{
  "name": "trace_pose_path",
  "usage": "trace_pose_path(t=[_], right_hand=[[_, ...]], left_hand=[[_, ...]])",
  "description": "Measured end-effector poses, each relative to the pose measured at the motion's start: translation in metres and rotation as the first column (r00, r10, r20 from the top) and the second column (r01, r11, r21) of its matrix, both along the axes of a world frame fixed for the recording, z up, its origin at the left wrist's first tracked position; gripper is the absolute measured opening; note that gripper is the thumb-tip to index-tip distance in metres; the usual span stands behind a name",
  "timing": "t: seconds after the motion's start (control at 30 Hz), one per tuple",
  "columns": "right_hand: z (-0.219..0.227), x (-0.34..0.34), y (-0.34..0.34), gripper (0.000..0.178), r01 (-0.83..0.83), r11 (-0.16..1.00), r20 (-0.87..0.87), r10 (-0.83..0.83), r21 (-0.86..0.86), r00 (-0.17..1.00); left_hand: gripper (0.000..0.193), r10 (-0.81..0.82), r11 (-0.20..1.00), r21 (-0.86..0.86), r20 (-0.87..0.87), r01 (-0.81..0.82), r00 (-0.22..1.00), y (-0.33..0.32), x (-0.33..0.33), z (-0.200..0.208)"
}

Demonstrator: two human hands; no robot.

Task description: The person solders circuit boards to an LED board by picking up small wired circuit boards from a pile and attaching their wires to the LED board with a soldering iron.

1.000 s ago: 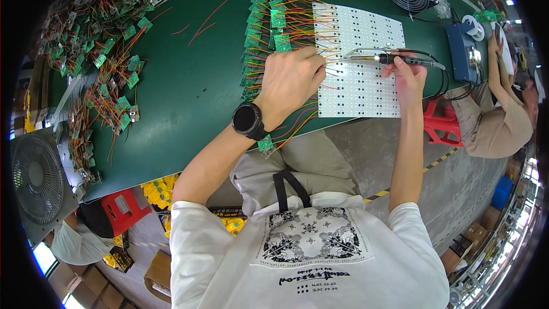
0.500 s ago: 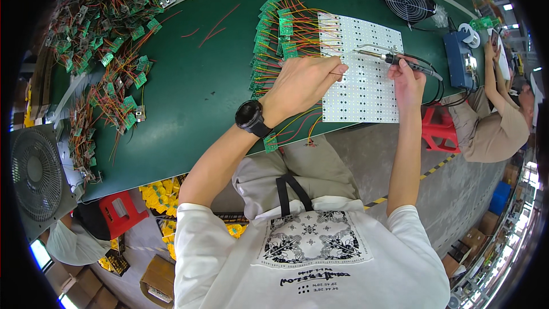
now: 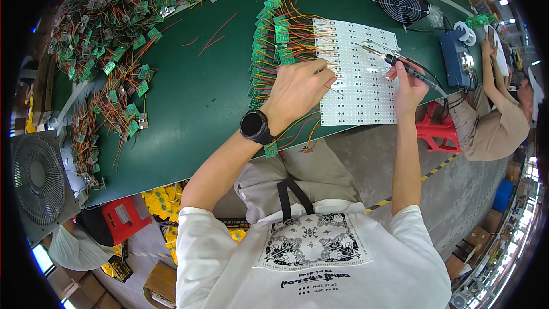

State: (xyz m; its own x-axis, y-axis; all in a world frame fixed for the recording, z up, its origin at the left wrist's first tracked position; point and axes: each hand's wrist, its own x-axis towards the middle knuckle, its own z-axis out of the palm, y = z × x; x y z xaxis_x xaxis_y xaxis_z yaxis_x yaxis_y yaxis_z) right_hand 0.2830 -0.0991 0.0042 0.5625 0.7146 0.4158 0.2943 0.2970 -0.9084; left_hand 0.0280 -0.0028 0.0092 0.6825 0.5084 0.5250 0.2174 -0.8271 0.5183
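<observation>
A white LED board (image 3: 366,100) with rows of small dots lies at the table's front edge. Red and yellow wires run from its left side to a row of small green circuit boards (image 3: 260,40). My left hand (image 3: 302,86), with a black watch on its wrist, is over the board's left edge. Its fingers pinch what looks like a thin wire (image 3: 336,91), partly hidden by them. My right hand (image 3: 408,87) is closed round a soldering iron (image 3: 394,60) at the board's right side. The iron's tip points left, above the board and apart from my left fingers.
A large heap of wired green circuit boards (image 3: 108,34) covers the table's (image 3: 177,97) far left. A black fan (image 3: 400,1) and a blue soldering station (image 3: 454,60) stand at the right. Another person (image 3: 497,117) sits beyond, beside a red stool (image 3: 437,131).
My left hand has drawn slightly left and down, with its fingers lower on the board's edge. The iron has shifted slightly right. The view has moved a little too.
</observation>
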Motion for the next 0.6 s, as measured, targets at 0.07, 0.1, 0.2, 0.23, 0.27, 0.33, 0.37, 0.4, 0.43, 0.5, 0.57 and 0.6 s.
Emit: trace_pose_path(t=[0.07, 0.1, 0.2, 0.23, 0.27, 0.33, 0.37, 0.4, 0.43, 0.5, 0.57, 0.6], right_hand=[[0.003, 0.0, 0.0, 0.017, -0.01, 1.0, -0.038, 0.01, -0.015, 0.999], [0.003, 0.001, 0.0, 0.017, -0.023, 0.999, -0.075, 0.02, -0.034, 0.997], [-0.003, 0.01, -0.008, 0.018, -0.181, 0.981, -0.257, 0.159, -0.065, 0.953], [-0.006, 0.013, -0.011, 0.018, -0.177, 0.982, -0.257, 0.155, -0.065, 0.954], [-0.009, 0.014, -0.014, 0.018, -0.229, 0.97, -0.282, 0.199, -0.078, 0.939], [-0.009, 0.014, -0.019, 0.019, -0.272, 0.957, -0.315, 0.229, -0.099, 0.921], [-0.008, 0.012, -0.019, 0.019, -0.269, 0.958, -0.318, 0.225, -0.103, 0.921], [-0.007, 0.011, -0.019, 0.019, -0.283, 0.949, -0.289, 0.235, -0.137, 0.928], [-0.007, 0.011, -0.018, 0.02, -0.294, 0.941, -0.259, 0.245, -0.17, 0.934], [-0.009, 0.013, -0.019, 0.02, -0.304, 0.932, -0.252, 0.252, -0.196, 0.934], [-0.009, 0.013, -0.019, 0.02, -0.317, 0.922, -0.247, 0.261, -0.221, 0.933], [-0.009, 0.013, -0.019, 0.02, -0.321, 0.922, -0.244, 0.267, -0.215, 0.932]], left_hand=[[0.01, 0.001, 1.0, 0.014, -0.012, 0.0, 1.0, 0.0, 0.0, 0.0], [0.009, 0.008, 1.0, 0.012, -0.032, -0.008, 0.999, 0.0, 0.0, 0.0], [0.008, 0.025, 1.0, 0.006, -0.036, -0.025, 0.999, -0.002, 0.001, -0.002], [0.008, 0.04, 0.999, 0.004, -0.02, -0.04, 0.999, -0.002, 0.001, -0.002], [0.008, 0.037, 0.999, 0.002, -0.021, -0.037, 0.999, -0.002, 0.002, -0.002], [0.008, 0.054, 0.998, 0.012, -0.019, -0.053, 0.998, -0.003, 0.003, -0.002], [0.008, 0.051, 0.999, 0.007, -0.021, -0.051, 0.998, -0.003, 0.003, -0.001], [0.008, 0.046, 0.999, 0.008, -0.04, -0.046, 0.998, -0.003, 0.002, -0.001], [0.008, 0.04, 0.999, 0.011, -0.057, -0.039, 0.998, -0.002, 0.002, 0.001], [0.009, 0.041, 0.999, 0.002, -0.054, -0.041, 0.998, -0.002, 0.002, 0.0], [0.009, 0.046, 0.999, -0.007, -0.052, -0.046, 0.998, -0.003, 0.002, 0.0], [0.009, 0.045, 0.999, -0.001, -0.041, -0.045, 0.998, -0.003, 0.002, 0.0]])
